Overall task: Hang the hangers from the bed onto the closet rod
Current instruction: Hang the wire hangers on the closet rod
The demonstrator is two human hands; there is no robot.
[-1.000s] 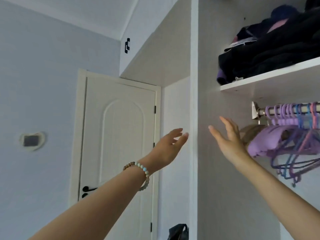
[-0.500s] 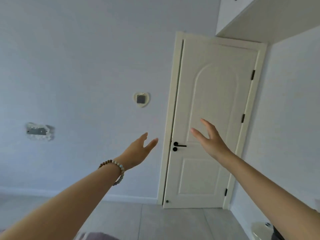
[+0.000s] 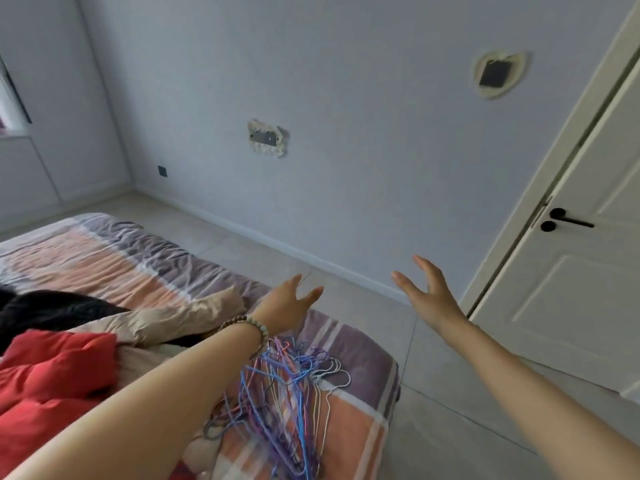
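A tangled pile of thin wire hangers [image 3: 294, 400] in blue, purple, pink and white lies on the near corner of the bed [image 3: 360, 344], which has a striped orange and purple cover. My left hand [image 3: 289, 306], a bead bracelet at its wrist, is stretched out above the bed just beyond the pile, fingers straight and empty. My right hand [image 3: 429, 294] hovers over the floor to the right of the bed, fingers spread, holding nothing. The closet and its rod are out of view.
A red garment [image 3: 52, 382], a beige one [image 3: 166, 320] and a black one [image 3: 52, 310] lie on the bed left of the hangers. A closed white door [image 3: 581, 289] with a black handle stands at the right. Grey tiled floor [image 3: 450, 403] runs between bed and door.
The view has swung left and down from the closet, past the door, to the bed. Both hands stay outstretched and empty; the hanger pile has come into view under my left forearm.
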